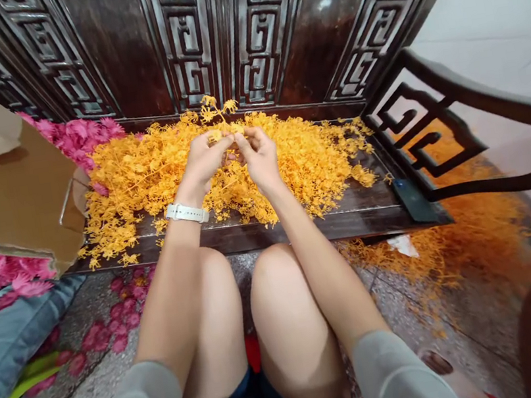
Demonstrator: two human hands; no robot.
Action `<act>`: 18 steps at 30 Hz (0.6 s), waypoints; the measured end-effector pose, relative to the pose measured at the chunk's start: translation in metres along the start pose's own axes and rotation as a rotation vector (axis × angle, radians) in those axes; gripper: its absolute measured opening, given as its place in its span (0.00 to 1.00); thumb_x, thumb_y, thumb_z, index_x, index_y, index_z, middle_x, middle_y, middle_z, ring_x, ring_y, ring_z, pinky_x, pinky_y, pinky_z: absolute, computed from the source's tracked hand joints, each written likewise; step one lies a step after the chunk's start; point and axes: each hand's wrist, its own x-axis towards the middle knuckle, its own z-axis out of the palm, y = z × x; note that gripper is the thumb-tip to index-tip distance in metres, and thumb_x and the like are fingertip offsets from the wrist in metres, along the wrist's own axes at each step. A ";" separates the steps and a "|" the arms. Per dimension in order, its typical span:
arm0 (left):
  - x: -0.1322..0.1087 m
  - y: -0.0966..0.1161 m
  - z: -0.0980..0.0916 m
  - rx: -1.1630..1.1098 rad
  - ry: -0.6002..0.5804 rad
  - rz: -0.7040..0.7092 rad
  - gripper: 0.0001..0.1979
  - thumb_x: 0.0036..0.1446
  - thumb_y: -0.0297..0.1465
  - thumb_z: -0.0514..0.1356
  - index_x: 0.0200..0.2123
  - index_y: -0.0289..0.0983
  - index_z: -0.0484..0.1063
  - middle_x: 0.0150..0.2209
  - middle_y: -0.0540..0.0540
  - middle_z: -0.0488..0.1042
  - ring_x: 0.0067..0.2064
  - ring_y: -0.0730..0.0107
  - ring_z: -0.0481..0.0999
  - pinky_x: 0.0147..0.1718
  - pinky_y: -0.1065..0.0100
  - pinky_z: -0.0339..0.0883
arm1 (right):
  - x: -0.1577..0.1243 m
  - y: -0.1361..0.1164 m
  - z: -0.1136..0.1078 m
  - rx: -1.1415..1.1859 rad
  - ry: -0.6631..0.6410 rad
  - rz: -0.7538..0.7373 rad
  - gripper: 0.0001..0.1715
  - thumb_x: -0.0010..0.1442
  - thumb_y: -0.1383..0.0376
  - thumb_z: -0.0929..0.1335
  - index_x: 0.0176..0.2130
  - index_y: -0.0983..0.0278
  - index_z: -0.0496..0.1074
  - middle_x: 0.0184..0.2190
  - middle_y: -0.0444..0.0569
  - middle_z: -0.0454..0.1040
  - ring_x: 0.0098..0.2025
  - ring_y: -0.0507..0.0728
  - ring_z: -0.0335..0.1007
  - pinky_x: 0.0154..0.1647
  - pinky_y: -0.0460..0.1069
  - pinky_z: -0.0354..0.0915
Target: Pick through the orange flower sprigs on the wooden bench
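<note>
Both of my hands meet above a long heap of yellow-orange flowers [304,160] spread on a dark wooden bench [270,233]. My left hand [207,158], with a pale watch band [186,213] at its wrist, pinches a small yellow flower sprig [218,109]. Against it, my right hand [259,153] has thumb and fingers closed on the same sprig. The sprig's blossoms stick up beyond my fingertips, and its lower part is hidden by my fingers.
A cardboard box [4,185] stands at the left, with pink flowers [81,137] around it. A dark phone [414,200] lies near the carved armrest [495,101]. Orange flowers [479,227] pile on the floor at the right. Jeans of another person [21,335] show at the left.
</note>
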 end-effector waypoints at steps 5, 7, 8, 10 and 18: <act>-0.001 0.001 -0.006 0.057 0.079 0.041 0.21 0.65 0.52 0.68 0.36 0.41 0.76 0.33 0.45 0.76 0.36 0.65 0.80 0.35 0.63 0.77 | 0.003 0.004 -0.005 -0.061 0.031 -0.041 0.35 0.58 0.32 0.75 0.46 0.55 0.72 0.29 0.44 0.67 0.34 0.57 0.69 0.37 0.56 0.72; -0.001 0.003 -0.003 0.042 0.095 0.056 0.21 0.64 0.53 0.69 0.36 0.41 0.75 0.33 0.46 0.76 0.37 0.66 0.80 0.36 0.65 0.77 | 0.001 0.001 -0.005 -0.062 -0.015 -0.033 0.36 0.58 0.32 0.75 0.50 0.54 0.73 0.28 0.43 0.67 0.34 0.58 0.68 0.38 0.57 0.72; -0.002 0.004 0.000 0.033 0.095 0.064 0.21 0.64 0.52 0.69 0.36 0.40 0.76 0.33 0.46 0.76 0.37 0.66 0.80 0.36 0.66 0.77 | -0.001 -0.001 -0.004 -0.062 -0.046 -0.027 0.37 0.58 0.32 0.75 0.51 0.53 0.73 0.28 0.42 0.66 0.33 0.58 0.67 0.38 0.57 0.72; -0.003 0.007 0.006 0.014 0.096 0.085 0.19 0.64 0.49 0.71 0.36 0.40 0.76 0.35 0.46 0.77 0.38 0.68 0.79 0.37 0.68 0.76 | -0.005 -0.006 -0.004 -0.061 -0.088 -0.019 0.38 0.57 0.32 0.76 0.54 0.52 0.73 0.27 0.41 0.65 0.31 0.57 0.65 0.36 0.56 0.71; -0.016 0.018 0.012 -0.290 0.037 -0.077 0.11 0.61 0.33 0.74 0.31 0.37 0.76 0.25 0.52 0.69 0.25 0.77 0.70 0.26 0.76 0.70 | -0.014 -0.022 -0.013 0.134 -0.088 0.029 0.31 0.55 0.38 0.79 0.39 0.56 0.70 0.24 0.39 0.68 0.25 0.51 0.60 0.26 0.49 0.58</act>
